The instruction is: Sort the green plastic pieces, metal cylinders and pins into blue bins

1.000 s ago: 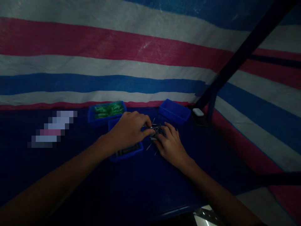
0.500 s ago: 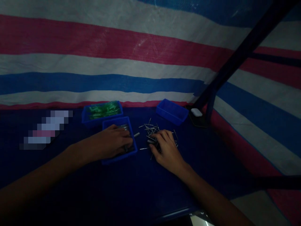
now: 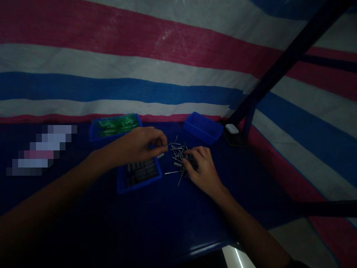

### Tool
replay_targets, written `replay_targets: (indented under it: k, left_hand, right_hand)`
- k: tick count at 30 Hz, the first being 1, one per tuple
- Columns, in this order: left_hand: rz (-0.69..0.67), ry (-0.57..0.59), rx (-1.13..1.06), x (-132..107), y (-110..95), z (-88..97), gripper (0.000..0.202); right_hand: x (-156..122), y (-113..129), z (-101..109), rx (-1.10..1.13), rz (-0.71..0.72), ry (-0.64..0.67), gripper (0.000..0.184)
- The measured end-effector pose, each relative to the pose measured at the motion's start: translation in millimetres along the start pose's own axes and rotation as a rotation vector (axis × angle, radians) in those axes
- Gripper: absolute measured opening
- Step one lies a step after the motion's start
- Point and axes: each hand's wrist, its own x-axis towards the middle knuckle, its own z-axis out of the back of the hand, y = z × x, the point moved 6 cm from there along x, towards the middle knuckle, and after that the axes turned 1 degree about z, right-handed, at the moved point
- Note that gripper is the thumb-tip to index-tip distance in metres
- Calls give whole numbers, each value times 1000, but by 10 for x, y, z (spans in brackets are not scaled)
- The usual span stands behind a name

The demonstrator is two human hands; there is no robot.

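My left hand (image 3: 146,143) is raised above the far side of a blue bin (image 3: 119,182) of short dark cylindrical pieces (image 3: 143,172). Its thumb and forefinger are pinched together; something small shows at the tips, too dim to name. My right hand (image 3: 203,169) rests at the right side of a loose pile of thin metal rods (image 3: 178,152), thumb and fingers curved and apart, touching the pile. Part of the pile is hidden under that hand. A short grey piece (image 3: 161,155) lies between the bin and the pile.
A blue bin (image 3: 95,132) with green plastic-wrapped items (image 3: 118,124) stands at the back left. Another blue bin (image 3: 202,128) is behind the pile. A white rounded object (image 3: 231,128) lies near the dark frame post (image 3: 251,108). Striped sheeting (image 3: 125,67) walls the dark blue table (image 3: 167,216).
My left hand has lifted out of the bin of dark pieces and moved up and right towards the pile, now pinching. The right hand stays at the pile, shifted slightly. The view has tilted slightly.
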Motion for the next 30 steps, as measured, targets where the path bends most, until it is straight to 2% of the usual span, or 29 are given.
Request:
replay_targets:
  k: [2, 5, 6, 8, 11, 13, 15, 18, 20, 22, 24, 26, 30]
  left_hand:
    - [-66, 33, 47, 188, -77, -104, 19]
    - [-149, 182, 148, 358, -154, -360, 19]
    - [-155, 186, 173, 371, -162, -395, 20]
    - [-131, 92, 194, 320, -153, -336, 24]
    - [-22, -132, 184, 27, -63, -56, 24]
    - [54, -201, 176, -252, 20, 95, 21]
    - [95, -101, 186, -507, 86, 92, 23]
    - [98, 105, 195, -777, 118, -59, 24]
    - [92, 152, 144, -860, 104, -138, 26]
    - [110, 140, 85, -890, 92, -172, 27]
    - [136, 107, 50, -919, 88, -194, 26]
    - [196, 9, 28, -981, 114, -204, 27]
    - [493, -424, -74, -1261, 282, -202, 46]
  right_hand:
    - [4, 0, 8, 9, -20, -25, 22]
    - [4, 2, 59, 8, -41, -90, 23]
    - [1, 8, 82, 4, -39, -113, 21]
    - [-6, 28, 120, -2, -24, -142, 16]
    - [-16, 78, 129, 1, 15, -138, 11]
    - [-21, 123, 99, 15, 46, -108, 10]
    - [-26, 173, 51, 34, 75, -64, 10]
    - [-33, 238, -12, 51, 104, -9, 11]
    - [-33, 260, -30, 50, 117, 6, 12]
    - [-32, 263, -25, 44, 124, 2, 12]
    - [-35, 268, -5, 34, 130, -11, 12]
    - [-44, 309, 11, 25, 141, -11, 11]
    - [-59, 542, -64, 48, 129, 91, 19]
